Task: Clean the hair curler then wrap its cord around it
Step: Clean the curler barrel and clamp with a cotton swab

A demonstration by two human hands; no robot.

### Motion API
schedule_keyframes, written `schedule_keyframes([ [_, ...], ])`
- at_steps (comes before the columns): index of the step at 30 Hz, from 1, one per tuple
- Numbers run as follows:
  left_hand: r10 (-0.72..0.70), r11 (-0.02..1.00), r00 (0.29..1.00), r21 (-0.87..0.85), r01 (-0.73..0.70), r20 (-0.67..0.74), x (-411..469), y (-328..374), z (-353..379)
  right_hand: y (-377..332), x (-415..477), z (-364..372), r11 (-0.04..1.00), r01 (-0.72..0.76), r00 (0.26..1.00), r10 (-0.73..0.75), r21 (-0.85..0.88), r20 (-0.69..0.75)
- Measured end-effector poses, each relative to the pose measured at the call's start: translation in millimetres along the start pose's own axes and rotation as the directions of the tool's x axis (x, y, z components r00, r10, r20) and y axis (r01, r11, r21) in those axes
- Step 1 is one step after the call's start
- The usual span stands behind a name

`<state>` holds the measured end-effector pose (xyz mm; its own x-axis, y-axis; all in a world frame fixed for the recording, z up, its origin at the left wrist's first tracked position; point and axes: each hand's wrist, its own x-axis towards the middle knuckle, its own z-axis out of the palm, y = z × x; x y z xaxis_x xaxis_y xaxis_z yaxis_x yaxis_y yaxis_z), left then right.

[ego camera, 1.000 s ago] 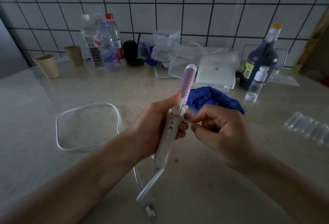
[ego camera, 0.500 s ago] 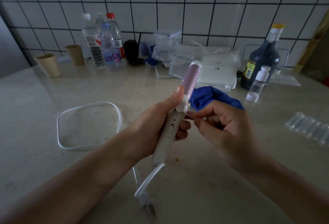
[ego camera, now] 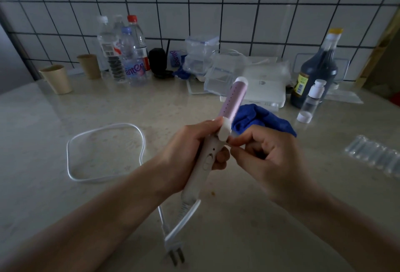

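My left hand (ego camera: 186, 155) grips the white handle of the hair curler (ego camera: 232, 101), which points up and away with its pink barrel free. Beside it, my right hand (ego camera: 270, 163) has curled fingers, and its thumb and forefinger pinch at the white collar between handle and barrel. What lies between those fingertips is too small to tell. The white cord (ego camera: 116, 125) leaves the handle's lower end, lies in a loose loop on the counter to the left, and ends in a plug (ego camera: 176, 254) near me. A blue cloth (ego camera: 264, 120) lies crumpled behind my hands.
Along the tiled wall stand two paper cups (ego camera: 57, 79), several water bottles (ego camera: 129, 55), clear plastic boxes (ego camera: 201, 55), a white box (ego camera: 264, 90), a dark bottle (ego camera: 316, 72) and a small spray bottle (ego camera: 311, 103). A strip of clear vials (ego camera: 376, 157) lies at right.
The curler and both hands have risen slightly and shifted a little right. My right fingertips stay at the collar. The cord loop has not moved.
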<state>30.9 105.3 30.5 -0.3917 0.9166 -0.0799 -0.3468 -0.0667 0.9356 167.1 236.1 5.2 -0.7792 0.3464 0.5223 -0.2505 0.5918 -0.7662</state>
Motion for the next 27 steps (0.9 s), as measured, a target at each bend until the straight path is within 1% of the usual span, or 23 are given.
schedule_keyframes([
  [3, 0.016, 0.999, 1.0, -0.028, -0.016, -0.001, 1.6, 1.5, -0.3, -1.2, 0.9, -2.7, 0.999, 0.002, 1.0, -0.001, 0.033, -0.03],
  [6, 0.024, 0.99, 0.999, -0.135, -0.029, -0.038, 3.2, 5.0, -3.7, -4.1, 1.0, -4.2, 0.998, 0.047, 0.998, -0.044, 0.049, -0.055],
  [8, 0.006, 0.989, 0.999, -0.146, -0.011, -0.032, 3.1, 2.7, -3.3, -4.5, -1.6, -0.1, 0.996, 0.048, 0.999, -0.048, 0.08, 0.0],
  [11, -0.001, 0.997, 1.0, -0.079, 0.002, 0.01, 2.9, -2.4, 0.1, -5.8, -5.8, 4.8, 0.994, 0.014, 0.985, -0.032, 0.105, 0.171],
  [12, -0.006, 0.997, 1.0, -0.075, 0.006, 0.006, 2.8, -2.7, 0.7, -6.4, -5.6, 4.7, 0.995, 0.014, 0.98, -0.033, 0.095, 0.198],
  [13, -0.014, 0.997, 1.0, -0.079, 0.014, 0.001, 2.8, -2.6, 0.9, -5.8, -4.5, 3.9, 0.996, 0.013, 0.981, -0.029, 0.085, 0.193],
  [16, -0.035, 0.994, 0.999, -0.106, 0.036, 0.011, 2.4, -1.8, 2.0, -2.2, -0.1, -1.7, 0.998, 0.012, 0.996, -0.017, 0.054, 0.088],
  [17, -0.037, 0.993, 0.999, -0.112, 0.038, 0.01, 2.5, -1.9, 2.1, -2.5, 0.1, -2.2, 0.999, 0.013, 0.997, -0.016, 0.041, 0.08],
  [20, -0.019, 0.997, 1.0, -0.071, 0.02, 0.012, 2.0, -1.2, 2.5, -8.7, -3.9, 0.9, 0.998, 0.013, 0.981, -0.023, 0.056, 0.191],
  [21, -0.016, 0.998, 1.0, -0.063, 0.017, 0.009, 1.8, -0.5, 3.0, -9.6, -4.7, 2.1, 0.998, 0.018, 0.98, -0.029, 0.058, 0.197],
  [24, -0.024, 0.996, 0.999, -0.089, 0.022, -0.021, 1.5, 0.0, 2.9, -7.1, -1.3, -1.0, 0.999, 0.015, 0.994, -0.02, 0.046, 0.103],
  [25, -0.024, 0.996, 0.999, -0.087, 0.022, -0.024, 1.7, -0.3, 2.5, -7.2, -0.6, -2.7, 0.999, 0.018, 0.995, -0.021, 0.03, 0.098],
  [27, -0.024, 0.997, 0.999, -0.077, 0.022, -0.023, 1.6, -0.4, 2.4, -9.5, -3.3, -1.0, 1.0, 0.013, 0.984, -0.017, 0.02, 0.177],
])
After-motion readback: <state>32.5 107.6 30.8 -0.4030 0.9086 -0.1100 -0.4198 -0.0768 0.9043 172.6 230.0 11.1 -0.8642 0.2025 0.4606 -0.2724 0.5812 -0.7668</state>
